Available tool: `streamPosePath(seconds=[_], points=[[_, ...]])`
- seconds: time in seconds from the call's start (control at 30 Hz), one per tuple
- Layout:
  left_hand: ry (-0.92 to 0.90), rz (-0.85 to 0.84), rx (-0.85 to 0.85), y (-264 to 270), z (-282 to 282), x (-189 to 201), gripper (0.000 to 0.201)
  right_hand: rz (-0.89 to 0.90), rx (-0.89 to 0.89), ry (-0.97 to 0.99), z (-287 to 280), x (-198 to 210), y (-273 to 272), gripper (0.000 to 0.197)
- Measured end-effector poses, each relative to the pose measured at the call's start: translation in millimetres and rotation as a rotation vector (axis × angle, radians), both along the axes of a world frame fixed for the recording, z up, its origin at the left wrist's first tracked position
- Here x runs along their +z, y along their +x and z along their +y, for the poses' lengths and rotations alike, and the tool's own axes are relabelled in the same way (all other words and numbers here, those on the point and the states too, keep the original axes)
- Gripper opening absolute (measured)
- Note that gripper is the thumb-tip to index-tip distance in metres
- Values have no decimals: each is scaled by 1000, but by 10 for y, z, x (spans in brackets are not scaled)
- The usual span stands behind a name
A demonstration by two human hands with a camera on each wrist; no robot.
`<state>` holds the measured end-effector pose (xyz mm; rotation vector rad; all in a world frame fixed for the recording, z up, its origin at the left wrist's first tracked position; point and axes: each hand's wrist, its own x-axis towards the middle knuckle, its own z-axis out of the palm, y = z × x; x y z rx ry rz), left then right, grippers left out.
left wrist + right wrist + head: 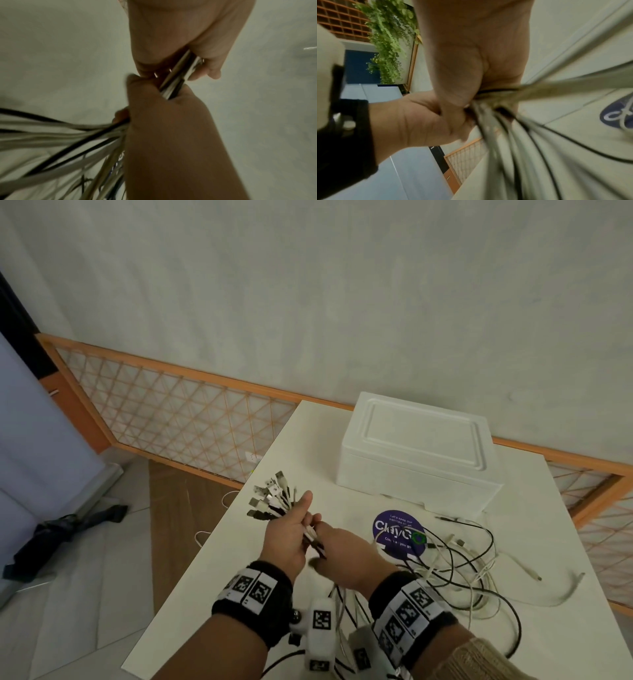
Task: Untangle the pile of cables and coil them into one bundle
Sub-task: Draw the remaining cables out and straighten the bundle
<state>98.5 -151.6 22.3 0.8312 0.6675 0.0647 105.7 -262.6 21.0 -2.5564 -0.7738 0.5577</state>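
Observation:
A bunch of black and white cables [310, 534] is held over the white table [239, 577]. My left hand [291, 529] grips the bunch just below its plugs [269, 501], which fan out up and left. Right behind it, my right hand [342, 549] is curled round the same bunch. In the left wrist view the left hand [180, 40] and right hand [163, 115] meet around the cables [175, 79]. The right wrist view has the right hand [471, 54], the left hand [419, 119] and blurred strands [505, 135]. The cables' loose lengths [462, 570] lie tangled on the table to the right.
A white foam box [418, 453] stands at the back of the table. A round purple sticker [399, 534] lies in front of it, partly under cables. The table's left edge is near my left hand. An orange-framed lattice fence [178, 412] runs along the wall.

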Motion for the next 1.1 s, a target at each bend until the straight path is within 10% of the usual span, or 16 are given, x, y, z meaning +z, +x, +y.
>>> streamPosePath(seconds=[0.23, 0.4, 0.6, 0.83, 1.1], points=[[408, -80, -211, -75, 41, 10, 17, 407, -459, 763, -69, 448, 311, 60], [571, -160, -534, -127, -46, 69, 11, 284, -291, 676, 302, 586, 309, 52], [432, -182, -467, -140, 93, 32, 40, -15, -2, 564, 387, 492, 241, 18], [604, -85, -521, -164, 30, 6, 14, -370, 75, 384, 336, 397, 369, 18], [598, -143, -547, -126, 50, 23, 31, -249, 180, 419, 217, 441, 295, 29]])
